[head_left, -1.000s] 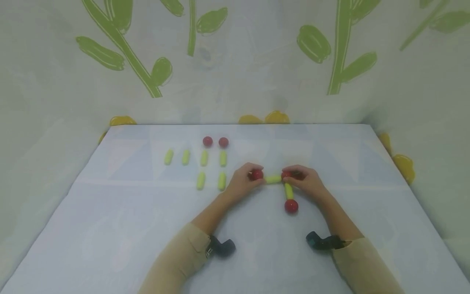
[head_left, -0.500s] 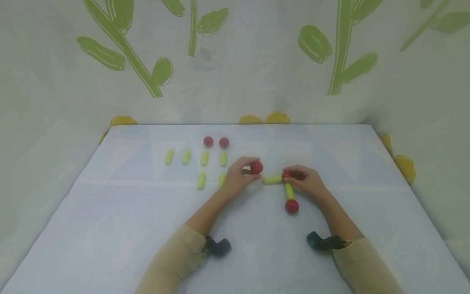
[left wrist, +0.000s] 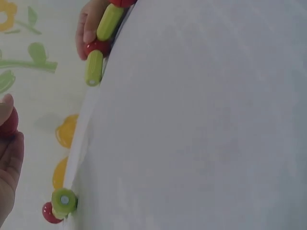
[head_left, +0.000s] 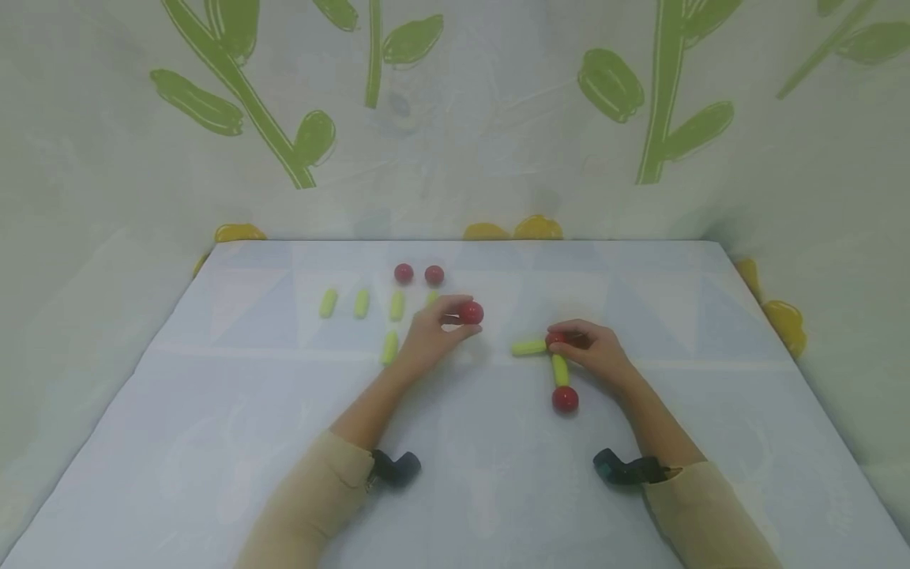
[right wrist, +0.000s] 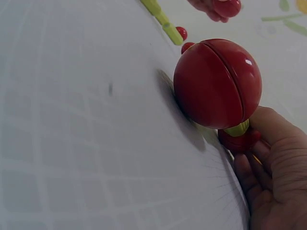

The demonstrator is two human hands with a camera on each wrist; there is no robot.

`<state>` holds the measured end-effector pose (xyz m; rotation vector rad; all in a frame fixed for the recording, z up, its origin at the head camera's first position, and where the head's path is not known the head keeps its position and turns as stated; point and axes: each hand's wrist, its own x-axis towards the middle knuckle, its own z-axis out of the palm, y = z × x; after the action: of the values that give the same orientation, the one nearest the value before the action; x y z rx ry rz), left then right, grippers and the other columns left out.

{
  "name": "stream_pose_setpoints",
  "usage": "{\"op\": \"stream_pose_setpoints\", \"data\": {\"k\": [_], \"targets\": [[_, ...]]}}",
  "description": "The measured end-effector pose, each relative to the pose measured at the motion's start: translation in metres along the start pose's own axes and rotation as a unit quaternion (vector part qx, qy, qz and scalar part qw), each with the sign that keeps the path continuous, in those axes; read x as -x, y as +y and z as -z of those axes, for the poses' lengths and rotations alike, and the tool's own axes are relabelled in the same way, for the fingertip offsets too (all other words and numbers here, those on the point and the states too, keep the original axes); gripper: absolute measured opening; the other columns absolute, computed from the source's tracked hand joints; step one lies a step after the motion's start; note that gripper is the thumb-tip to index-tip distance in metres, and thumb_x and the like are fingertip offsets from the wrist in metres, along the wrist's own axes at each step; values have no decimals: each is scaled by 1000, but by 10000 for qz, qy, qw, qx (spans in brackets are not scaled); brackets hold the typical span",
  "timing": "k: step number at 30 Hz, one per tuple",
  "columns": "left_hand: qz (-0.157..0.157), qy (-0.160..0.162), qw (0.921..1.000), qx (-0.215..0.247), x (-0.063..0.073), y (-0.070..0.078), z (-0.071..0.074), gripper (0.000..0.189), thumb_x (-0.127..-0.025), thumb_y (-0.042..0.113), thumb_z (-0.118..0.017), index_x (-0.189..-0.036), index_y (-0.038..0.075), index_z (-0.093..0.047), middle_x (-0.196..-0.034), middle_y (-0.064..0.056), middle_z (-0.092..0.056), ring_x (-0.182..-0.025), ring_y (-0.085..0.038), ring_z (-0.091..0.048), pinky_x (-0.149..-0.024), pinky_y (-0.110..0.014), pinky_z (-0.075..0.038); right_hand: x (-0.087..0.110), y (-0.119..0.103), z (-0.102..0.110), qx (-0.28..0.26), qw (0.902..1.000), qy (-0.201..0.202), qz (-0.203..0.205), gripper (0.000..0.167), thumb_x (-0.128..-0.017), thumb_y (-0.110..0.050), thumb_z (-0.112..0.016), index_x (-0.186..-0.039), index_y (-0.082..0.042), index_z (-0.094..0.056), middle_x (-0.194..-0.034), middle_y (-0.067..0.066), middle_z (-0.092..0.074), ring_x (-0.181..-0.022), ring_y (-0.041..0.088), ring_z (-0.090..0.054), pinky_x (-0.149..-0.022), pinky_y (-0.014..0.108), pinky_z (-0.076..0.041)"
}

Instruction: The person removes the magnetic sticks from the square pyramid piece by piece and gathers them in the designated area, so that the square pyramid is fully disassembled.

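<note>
My left hand (head_left: 430, 328) pinches a red ball (head_left: 471, 313) between thumb and fingers, raised over the table. My right hand (head_left: 593, 348) grips the red corner ball (head_left: 554, 341) of a joined piece. From that ball one yellow-green rod (head_left: 529, 348) points left with a bare end. A second yellow-green rod (head_left: 560, 370) runs toward the person and carries another red ball (head_left: 565, 400). In the right wrist view this end ball (right wrist: 218, 84) looms large in front of the right hand (right wrist: 276, 167). The left wrist view shows the bare rod end (left wrist: 93, 81), flat with a pale centre.
Two loose red balls (head_left: 404, 273) lie at the back of the white table (head_left: 213, 442). In front of them are several yellow-green rods (head_left: 329, 303), partly covered by the left hand. A pale wall (head_left: 483, 118) with painted green stems rises behind the table.
The left hand has drawn its red ball away from the left-pointing rod, up and to the left. Now it overlaps the loose rods. The right hand and joined piece have stayed in place.
</note>
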<state>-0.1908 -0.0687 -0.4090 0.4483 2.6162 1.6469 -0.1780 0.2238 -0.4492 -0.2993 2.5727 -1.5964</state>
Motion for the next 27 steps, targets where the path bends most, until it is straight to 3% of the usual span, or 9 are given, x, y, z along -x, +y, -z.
{"op": "stream_pose_setpoints", "data": {"k": [8, 17, 23, 27], "targets": [[183, 330, 9991, -186, -4, -10, 29, 46, -83, 27, -73, -125, 16, -57, -116, 0, -62, -108, -18, -60, -92, -35, -51, 1, -4, 0, -6, 9999, 30, -115, 38, -83, -31, -73, -114, -11, -65, -112, 7, -66, -97, 14, -61, -80, 18, -50], [168, 767, 9966, -262, -10, -25, 64, 42, -83, 22, -74, -120, 11, -59, -114, -7, -61, -108, -24, -60, -95, -39, -49, 0, -1, 0, -14, 9999, -9, -111, 39, -84, -29, -72, -116, -9, -64, -113, 10, -66, -95, 12, -60, -81, 16, -49], [89, 1090, 9927, -501, -16, -36, 87, 46, -83, 18, -73, -124, 5, -57, -121, -12, -57, -112, -26, -56, -97, -39, -47, 1, -3, -1, -73, 9998, 23, -156, 38, -83, -27, -73, -116, -9, -64, -112, 10, -65, -95, 14, -60, -79, 18, -50], [240, 1179, 9888, -883, -24, -45, 101, 47, -85, 21, -71, -127, 6, -55, -122, -13, -56, -114, -26, -53, -102, -42, -42, 2, -4, -1, -138, 9997, 21, -203, 38, -82, -29, -73, -115, -11, -64, -113, 7, -65, -96, 16, -60, -79, 18, -50]]}}
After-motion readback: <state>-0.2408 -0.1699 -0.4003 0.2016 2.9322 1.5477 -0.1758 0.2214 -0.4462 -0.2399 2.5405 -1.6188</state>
